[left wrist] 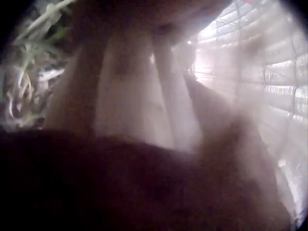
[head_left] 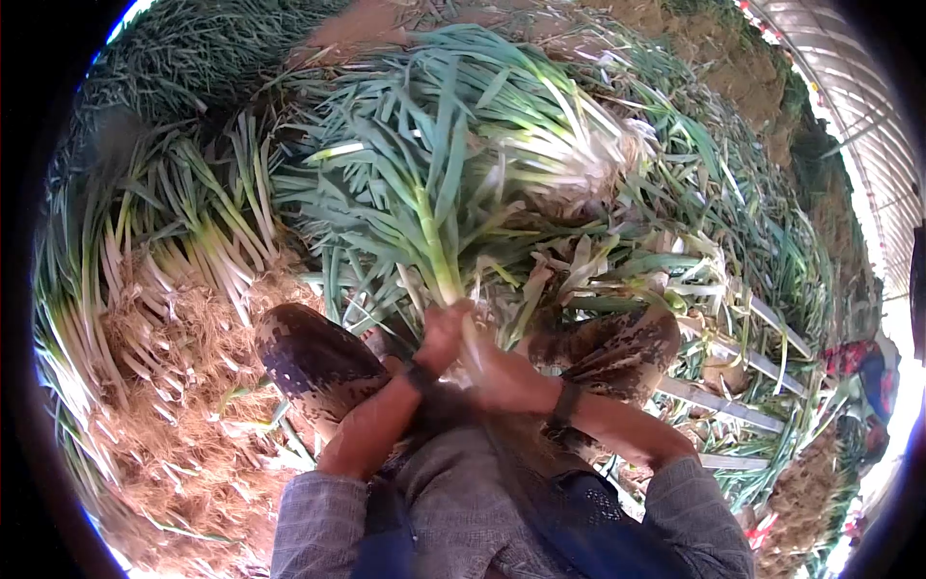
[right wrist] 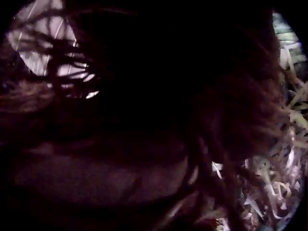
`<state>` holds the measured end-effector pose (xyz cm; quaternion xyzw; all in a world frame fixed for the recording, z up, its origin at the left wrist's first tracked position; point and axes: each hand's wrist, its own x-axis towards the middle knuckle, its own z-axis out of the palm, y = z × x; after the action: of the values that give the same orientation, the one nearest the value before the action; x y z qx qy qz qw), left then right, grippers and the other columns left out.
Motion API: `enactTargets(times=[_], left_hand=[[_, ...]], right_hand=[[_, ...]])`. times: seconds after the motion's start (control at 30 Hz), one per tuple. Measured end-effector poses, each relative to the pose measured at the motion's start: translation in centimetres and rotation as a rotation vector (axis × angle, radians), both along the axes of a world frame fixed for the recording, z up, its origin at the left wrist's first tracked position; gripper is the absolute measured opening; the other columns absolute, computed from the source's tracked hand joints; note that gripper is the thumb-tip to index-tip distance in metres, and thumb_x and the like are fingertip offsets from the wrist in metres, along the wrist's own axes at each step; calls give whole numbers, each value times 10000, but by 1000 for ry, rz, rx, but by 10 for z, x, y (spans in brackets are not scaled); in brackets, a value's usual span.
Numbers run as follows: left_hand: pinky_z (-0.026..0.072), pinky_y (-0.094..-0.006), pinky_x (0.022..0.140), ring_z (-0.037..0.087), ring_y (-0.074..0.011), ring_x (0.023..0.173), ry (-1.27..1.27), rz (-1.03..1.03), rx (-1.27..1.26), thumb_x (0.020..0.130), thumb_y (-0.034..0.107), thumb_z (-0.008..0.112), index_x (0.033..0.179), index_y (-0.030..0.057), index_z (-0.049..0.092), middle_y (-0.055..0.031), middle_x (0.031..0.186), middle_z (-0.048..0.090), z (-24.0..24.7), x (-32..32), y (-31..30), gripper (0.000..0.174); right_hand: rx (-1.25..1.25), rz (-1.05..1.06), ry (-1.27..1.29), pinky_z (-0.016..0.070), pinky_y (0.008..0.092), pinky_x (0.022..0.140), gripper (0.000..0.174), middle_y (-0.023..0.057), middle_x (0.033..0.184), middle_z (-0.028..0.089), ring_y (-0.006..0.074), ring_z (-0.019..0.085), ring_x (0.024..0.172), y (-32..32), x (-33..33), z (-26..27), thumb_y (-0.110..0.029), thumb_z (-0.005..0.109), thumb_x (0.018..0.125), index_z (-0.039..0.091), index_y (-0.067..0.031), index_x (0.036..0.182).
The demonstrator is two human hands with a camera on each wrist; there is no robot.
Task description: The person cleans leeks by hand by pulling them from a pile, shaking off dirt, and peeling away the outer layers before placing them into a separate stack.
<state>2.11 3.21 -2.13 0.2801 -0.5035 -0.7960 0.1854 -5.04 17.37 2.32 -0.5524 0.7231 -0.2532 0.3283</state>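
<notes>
A green-leaved onion-like stalk bunch (head_left: pixel 436 236) stands up from between the two hands in the head view, leaves fanning away from the body. My left hand (head_left: pixel 446 336) is curled round its pale lower stems. Close beside it, lower on the bunch, my right hand (head_left: pixel 509 382) grips the root end. Several white stems (left wrist: pixel 132 91) fill the middle of the left wrist view, with dark, blurred fingers across them. Dark stringy roots (right wrist: pixel 202 154) hang about the right hand in the right wrist view, which is mostly in shadow.
Rows of stalks with tan roots (head_left: pixel 183 386) lie at the left. A pile of stalks (head_left: pixel 569 135) lies beyond the hands, with loose leaves and pale slats (head_left: pixel 719 403) at the right. Bent knees in patterned trousers (head_left: pixel 313 362) flank the hands.
</notes>
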Motion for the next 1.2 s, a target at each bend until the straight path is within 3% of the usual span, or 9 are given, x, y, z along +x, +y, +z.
enactTargets(times=[0.1, 0.23, 0.4, 0.47, 0.53, 0.6, 0.67, 0.9, 1.2], left_hand=[[538, -355, 567, 583, -225, 645, -208, 220, 363, 700, 159, 725, 946, -68, 567, -98, 760, 579, 18, -18, -16, 370], [523, -358, 547, 579, -226, 616, -125, 101, 199, 733, 310, 679, 953, -12, 563, -91, 744, 571, 17, -18, -41, 407], [527, -281, 541, 567, -162, 614, 8, -36, 316, 809, 317, 613, 969, 33, 549, -60, 756, 578, 78, -11, -59, 332], [484, -261, 534, 540, -127, 634, 85, -23, 344, 810, 313, 605, 972, 31, 522, -35, 782, 546, 112, -1, -50, 335], [412, -267, 513, 488, -106, 649, 170, -100, 405, 817, 283, 600, 992, 27, 480, -15, 784, 485, 132, 16, -50, 333], [395, -263, 495, 475, -101, 643, 242, -66, 360, 815, 308, 592, 1028, 21, 460, -15, 798, 467, 139, 21, -44, 381], [392, -263, 481, 478, -99, 655, 297, -186, 384, 813, 303, 590, 1071, 14, 448, -22, 839, 466, 139, 25, -42, 412], [411, -271, 478, 483, -106, 665, 304, -170, 484, 788, 267, 631, 1161, 15, 443, -25, 861, 465, 112, 23, -31, 488], [411, -279, 451, 477, -116, 637, 150, -223, 591, 762, 261, 645, 1147, 12, 452, -37, 828, 472, 90, 31, -26, 498]], right_hand=[[3, 32, -99, 503, 446, 550, 497, 249, 759, 591, 369, 639, 661, 15, -1, 29, -230, 633, 869, 399, 94, 1164], [297, 23, 13, 514, 408, 594, 375, 210, 769, 611, 328, 642, 657, 56, -4, 106, -208, 601, 904, 470, 67, 1122], [-175, 379, -451, 524, 347, 630, 239, 94, 738, 626, 203, 608, 605, 96, -30, 152, -258, 521, 973, 578, -25, 982], [-364, 94, -378, 517, 320, 650, 217, 63, 876, 666, 166, 642, 675, 85, -63, 145, -253, 547, 972, 603, -47, 1012], [-109, -194, -674, 532, 259, 637, 267, 60, 920, 640, 116, 637, 717, 58, -106, 133, -291, 549, 972, 600, -38, 1039], [-267, -251, -300, 532, 219, 573, 329, 73, 920, 629, 91, 634, 716, 15, -142, 72, -342, 549, 967, 578, -37, 1088], [-272, -505, -597, 504, 239, 500, 386, 71, 949, 619, 91, 630, 706, -18, -134, 89, -381, 579, 944, 557, -25, 1090], [-340, -637, -650, 484, 259, 462, 496, 68, 872, 576, 119, 605, 649, -107, -157, 71, -477, 626, 884, 592, 1, 1009], [-408, -588, -586, 532, 258, 628, 446, 81, 915, 682, 138, 648, 753, -140, -155, 48, -289, 720, 833, 631, 17, 1146]])
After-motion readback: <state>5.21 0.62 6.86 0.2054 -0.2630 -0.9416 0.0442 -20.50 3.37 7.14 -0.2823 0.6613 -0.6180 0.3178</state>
